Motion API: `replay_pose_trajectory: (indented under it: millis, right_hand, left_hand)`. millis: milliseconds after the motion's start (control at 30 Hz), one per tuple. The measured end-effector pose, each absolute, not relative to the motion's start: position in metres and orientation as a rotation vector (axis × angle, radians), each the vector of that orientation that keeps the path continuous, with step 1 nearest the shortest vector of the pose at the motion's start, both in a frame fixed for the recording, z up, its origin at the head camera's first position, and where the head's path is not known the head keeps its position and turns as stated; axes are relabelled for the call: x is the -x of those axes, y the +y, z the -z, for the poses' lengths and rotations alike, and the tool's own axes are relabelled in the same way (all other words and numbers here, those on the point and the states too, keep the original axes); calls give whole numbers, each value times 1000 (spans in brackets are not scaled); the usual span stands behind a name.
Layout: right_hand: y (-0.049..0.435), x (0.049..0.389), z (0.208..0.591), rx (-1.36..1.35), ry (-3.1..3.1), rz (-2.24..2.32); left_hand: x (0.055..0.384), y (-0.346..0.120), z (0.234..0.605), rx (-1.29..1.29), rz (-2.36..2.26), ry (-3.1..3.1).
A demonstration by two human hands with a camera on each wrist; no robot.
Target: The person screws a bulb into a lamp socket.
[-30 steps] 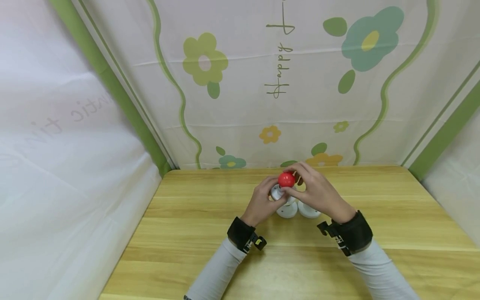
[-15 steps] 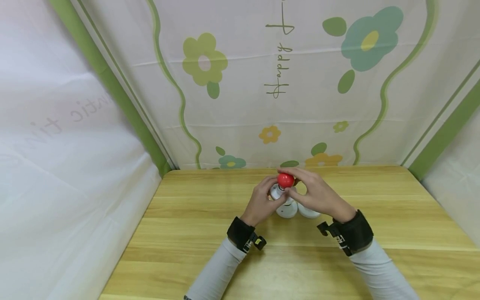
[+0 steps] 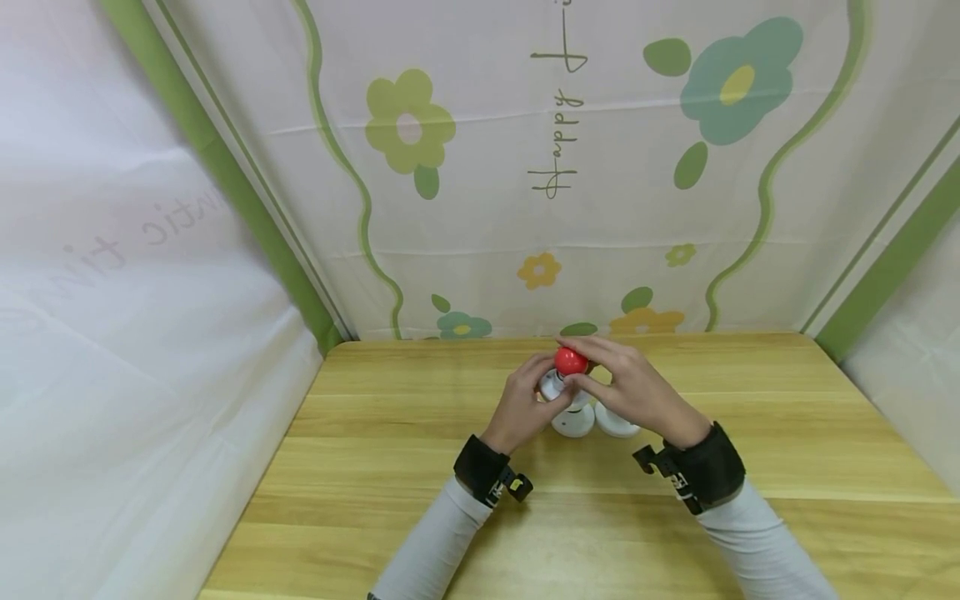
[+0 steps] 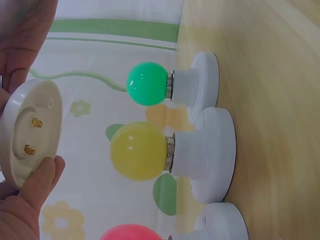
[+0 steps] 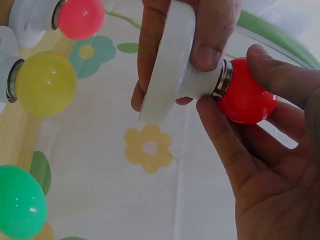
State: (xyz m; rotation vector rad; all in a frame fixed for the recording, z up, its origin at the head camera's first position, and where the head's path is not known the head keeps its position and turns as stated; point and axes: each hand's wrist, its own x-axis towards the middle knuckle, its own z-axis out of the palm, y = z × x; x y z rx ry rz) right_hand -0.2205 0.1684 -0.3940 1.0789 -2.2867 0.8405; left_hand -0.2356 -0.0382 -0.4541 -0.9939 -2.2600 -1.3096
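Raised over the table, a white round lamp socket (image 5: 170, 65) is gripped by my left hand (image 3: 521, 406), fingers and thumb around its base. A red bulb (image 5: 247, 92) sits at the socket's mouth, a band of its metal screw cap showing. My right hand (image 3: 641, 385) holds that bulb between thumb and fingers. In the left wrist view the socket's underside (image 4: 22, 117) faces the camera, with two brass terminals. Nearby stand white sockets bearing a green bulb (image 4: 147, 84), a yellow bulb (image 4: 138, 151) and a pink bulb (image 5: 81, 17); in the head view my hands mostly hide them.
The wooden table (image 3: 390, 500) runs back to a white curtain (image 3: 480, 183) printed with flowers. More white cloth (image 3: 135, 333) hangs along the left side. The standing sockets, such as the yellow bulb's white base (image 4: 215, 155), are close below my hands.
My right hand's fingers have shifted around the red bulb, the upper ones now lying flatter over its far side. The bulb moved slightly left. My left hand stays put on the socket.
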Motion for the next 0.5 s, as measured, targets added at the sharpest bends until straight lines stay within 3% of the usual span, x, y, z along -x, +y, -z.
replay_pose_trajectory:
  millis: [500]
  right_hand:
    - [168, 223, 396, -1072, -2266, -840]
  left_hand:
    - [235, -38, 455, 975, 1327, -2278]
